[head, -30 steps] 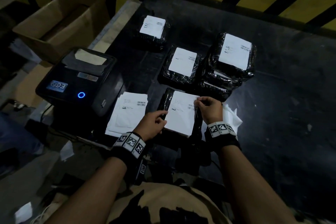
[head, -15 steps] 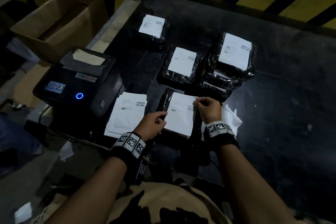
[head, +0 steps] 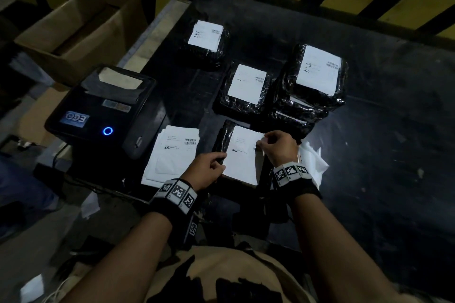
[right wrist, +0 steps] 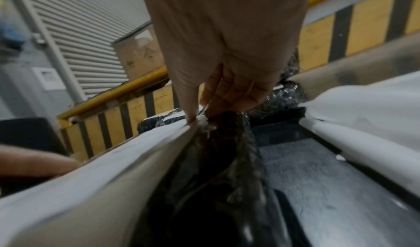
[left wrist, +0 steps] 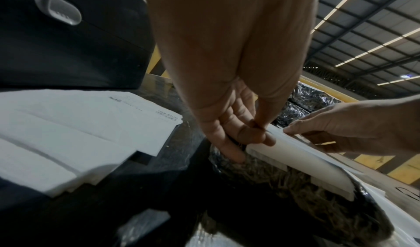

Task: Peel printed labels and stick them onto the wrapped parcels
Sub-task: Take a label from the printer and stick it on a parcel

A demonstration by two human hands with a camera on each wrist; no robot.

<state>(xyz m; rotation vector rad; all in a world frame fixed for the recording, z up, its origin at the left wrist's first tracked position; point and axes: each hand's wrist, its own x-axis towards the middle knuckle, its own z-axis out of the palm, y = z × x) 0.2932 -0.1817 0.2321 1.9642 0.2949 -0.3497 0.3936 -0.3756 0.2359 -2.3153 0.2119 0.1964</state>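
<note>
L hand (head: 209,167) & R hand (head: 278,146) pinching label (head: 242,155) on parcel (head: 222,139), printer (head: 98,115) & label stack (head: 172,155) left

Head camera – high above the near edge of the black worktop (head: 369,155), tilted down and forward, wide over both forearms.

Left wrist camera – low, very close, looking along the left hand (left wrist: 227,125) toward the worktop's right side.

Right wrist camera – as close, along the right hand (right wrist: 227,89) toward the far-left corner.

All three share the near-edge parcel (head: 222,140) and its white label (head: 242,155).
</note>
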